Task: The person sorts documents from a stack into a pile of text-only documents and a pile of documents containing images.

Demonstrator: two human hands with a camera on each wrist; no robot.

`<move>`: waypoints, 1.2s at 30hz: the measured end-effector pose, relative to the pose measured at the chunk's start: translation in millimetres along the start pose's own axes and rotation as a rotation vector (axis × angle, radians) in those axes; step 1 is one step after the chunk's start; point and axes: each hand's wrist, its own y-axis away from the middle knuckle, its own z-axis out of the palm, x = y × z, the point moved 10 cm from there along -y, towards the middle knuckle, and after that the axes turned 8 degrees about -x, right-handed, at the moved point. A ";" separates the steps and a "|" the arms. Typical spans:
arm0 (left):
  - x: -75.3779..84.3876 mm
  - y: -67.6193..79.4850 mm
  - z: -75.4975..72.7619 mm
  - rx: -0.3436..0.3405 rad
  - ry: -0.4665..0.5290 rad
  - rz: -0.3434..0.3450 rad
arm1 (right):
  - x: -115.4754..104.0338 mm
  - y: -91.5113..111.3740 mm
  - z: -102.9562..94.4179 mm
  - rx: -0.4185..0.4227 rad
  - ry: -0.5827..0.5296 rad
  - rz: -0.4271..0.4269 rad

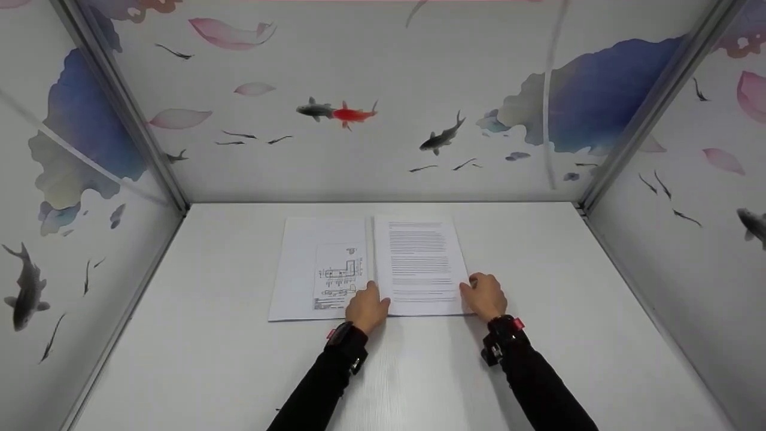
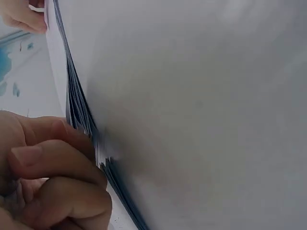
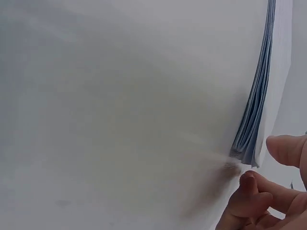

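An open folder of papers (image 1: 413,263) lies on the white table. Its left side shows a technical drawing (image 1: 338,278), its right side a sheet of printed lines. My left hand (image 1: 367,308) is at the lower edge beside the middle fold. In the left wrist view its curled fingers (image 2: 72,167) hold the end of the layered pages (image 2: 79,103). My right hand (image 1: 486,296) is at the folder's lower right corner. In the right wrist view its thumb and forefinger stand apart around the corner of the fanned page edges (image 3: 254,115); whether they touch is unclear.
White panels with painted fish and petals enclose the table (image 1: 197,335) on the left, back and right. Metal corner posts (image 1: 131,114) join them. The back panel (image 1: 371,167) stands just behind the folder. Black straps and devices are worn on both wrists.
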 end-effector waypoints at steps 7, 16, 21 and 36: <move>1.6 1.9 0.0 0.028 -0.117 0.014 | -6.6 -0.3 2.2 -0.021 0.005 -0.034; 10.0 6.3 2.1 0.002 -0.152 0.054 | -9.2 -2.5 4.7 -0.034 0.010 -0.048; 13.7 8.6 2.9 0.024 -0.195 0.102 | -9.1 -3.7 5.8 -0.043 0.008 -0.053; 3.6 15.6 -4.8 -0.102 0.037 0.168 | 3.8 2.5 1.0 -0.071 -0.037 -0.026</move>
